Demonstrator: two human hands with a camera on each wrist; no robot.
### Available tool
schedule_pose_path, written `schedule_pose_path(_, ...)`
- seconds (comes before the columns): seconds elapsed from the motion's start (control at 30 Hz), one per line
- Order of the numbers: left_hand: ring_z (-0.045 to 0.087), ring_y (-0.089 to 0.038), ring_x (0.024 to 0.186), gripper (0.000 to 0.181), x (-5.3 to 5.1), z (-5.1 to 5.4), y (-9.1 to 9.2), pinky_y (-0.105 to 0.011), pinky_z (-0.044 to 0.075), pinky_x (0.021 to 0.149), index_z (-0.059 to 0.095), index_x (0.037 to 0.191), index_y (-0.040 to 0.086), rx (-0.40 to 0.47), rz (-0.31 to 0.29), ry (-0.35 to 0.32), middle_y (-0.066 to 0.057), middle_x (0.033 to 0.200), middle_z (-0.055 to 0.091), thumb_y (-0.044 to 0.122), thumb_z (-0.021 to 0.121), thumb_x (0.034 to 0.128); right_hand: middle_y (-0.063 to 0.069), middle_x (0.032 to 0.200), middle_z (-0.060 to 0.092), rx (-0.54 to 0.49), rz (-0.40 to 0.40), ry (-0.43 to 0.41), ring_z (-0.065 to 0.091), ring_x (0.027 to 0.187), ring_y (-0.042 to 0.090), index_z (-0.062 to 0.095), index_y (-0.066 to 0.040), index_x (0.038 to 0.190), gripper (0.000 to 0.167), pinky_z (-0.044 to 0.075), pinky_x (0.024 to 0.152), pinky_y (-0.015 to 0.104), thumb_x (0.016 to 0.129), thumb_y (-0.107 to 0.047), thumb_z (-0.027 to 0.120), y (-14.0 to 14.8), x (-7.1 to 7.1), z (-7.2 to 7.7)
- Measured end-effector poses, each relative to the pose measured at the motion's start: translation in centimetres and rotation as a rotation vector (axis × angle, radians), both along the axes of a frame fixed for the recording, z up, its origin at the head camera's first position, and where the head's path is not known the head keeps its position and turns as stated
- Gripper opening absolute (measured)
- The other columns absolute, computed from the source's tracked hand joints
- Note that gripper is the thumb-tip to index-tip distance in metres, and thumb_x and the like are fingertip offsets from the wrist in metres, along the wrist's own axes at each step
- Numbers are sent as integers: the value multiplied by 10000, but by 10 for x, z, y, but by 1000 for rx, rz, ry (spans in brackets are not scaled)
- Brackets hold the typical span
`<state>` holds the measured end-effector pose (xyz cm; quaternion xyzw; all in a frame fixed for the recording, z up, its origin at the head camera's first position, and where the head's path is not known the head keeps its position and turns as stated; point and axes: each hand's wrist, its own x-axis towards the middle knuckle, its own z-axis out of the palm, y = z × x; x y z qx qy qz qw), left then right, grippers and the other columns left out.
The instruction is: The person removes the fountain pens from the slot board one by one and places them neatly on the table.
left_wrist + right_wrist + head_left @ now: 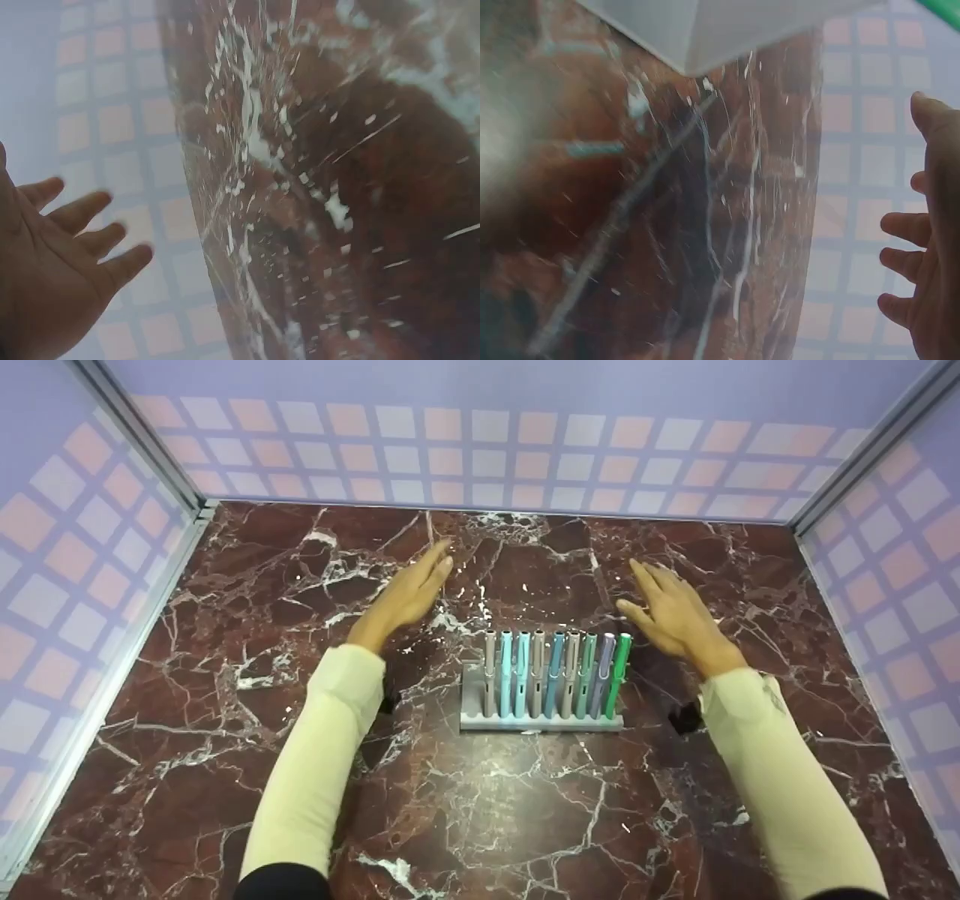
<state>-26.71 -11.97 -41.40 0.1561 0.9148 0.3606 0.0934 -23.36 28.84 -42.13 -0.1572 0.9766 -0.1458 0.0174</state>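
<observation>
Several capped pens (538, 675) lean side by side in a grey pen stand (540, 724) on the table. Their colours run from taupe and light blue on the left to purple and a bright green pen (618, 675) at the right end. Left of the stand, my left hand (409, 596) hovers with fingers extended and holds nothing. My right hand (671, 615) is to the stand's right, fingers spread, nearest the green pen but apart from it. In the right wrist view, part of the stand (705, 30) and a green edge show at the top.
A dark red marble tabletop (187, 780) with white veins lies under everything. Checkered lilac panels (487, 457) with metal corner posts (150, 442) close off the back and both sides.
</observation>
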Motion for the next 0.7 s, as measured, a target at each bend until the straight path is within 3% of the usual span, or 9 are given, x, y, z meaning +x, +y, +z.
schedule_pose_path(0.13,393,-382,1427,610,14,-13,-1,-570,256,1194,266,1590,217,70,-43,-19,-137,1601,354,538,242,1072,289,1577,304,-96,22,56,283,1447,481,215,-73,1593,717,191,1192,619,1051,-493,425,4,17,-10)
schedule_pose_path(0.33,427,-332,1410,532,35,-35,-5,-560,287,1180,433,1515,190,199,-54,-36,-93,1565,430,472,285,1089,249,1588,320,-221,25,52,311,1439,471,244,-102,1592,637,213,1181,627,1064,-396,446,-2,41,-23)
schedule_pose_path(0.53,460,-360,1383,466,47,-54,-7,-536,337,1164,481,1447,20,520,-112,-105,-191,1475,512,287,296,1114,198,1577,375,-438,-53,48,333,1448,429,315,-133,1575,571,224,1192,596,1064,-337,466,-4,68,-40)
schedule_pose_path(0.7,473,-394,1365,515,52,-66,-2,-514,382,1143,471,1439,-18,747,-103,-198,-218,1454,521,337,306,1106,163,1512,488,-655,-159,42,415,1413,361,379,-159,1553,490,281,1181,551,1080,-276,430,-6,87,-58)
